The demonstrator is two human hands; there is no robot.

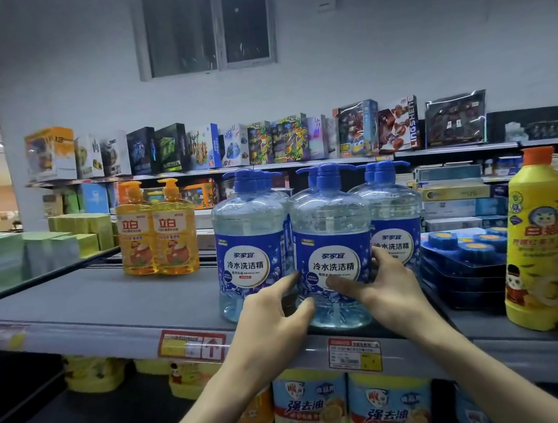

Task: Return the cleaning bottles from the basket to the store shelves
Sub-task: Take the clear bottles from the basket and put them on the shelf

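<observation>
A clear blue pump bottle (pixel 331 236) with a blue-and-white label stands upright at the front edge of the grey shelf (pixel 102 309). My left hand (pixel 271 319) touches its lower left side with thumb and fingers. My right hand (pixel 387 286) grips its lower right side, thumb across the label and fingers curled behind. Similar blue bottles stand beside it, one on the left (pixel 250 245) and one behind on the right (pixel 395 213). The basket is out of view.
Two orange pump bottles (pixel 157 234) stand on the shelf to the left. Yellow orange-capped bottles (pixel 552 237) and a stack of blue trays (pixel 465 260) lie to the right. Price tags (pixel 354 355) line the shelf edge; more bottles (pixel 353 406) sit below. Toy boxes (pixel 229 144) fill the far shelves.
</observation>
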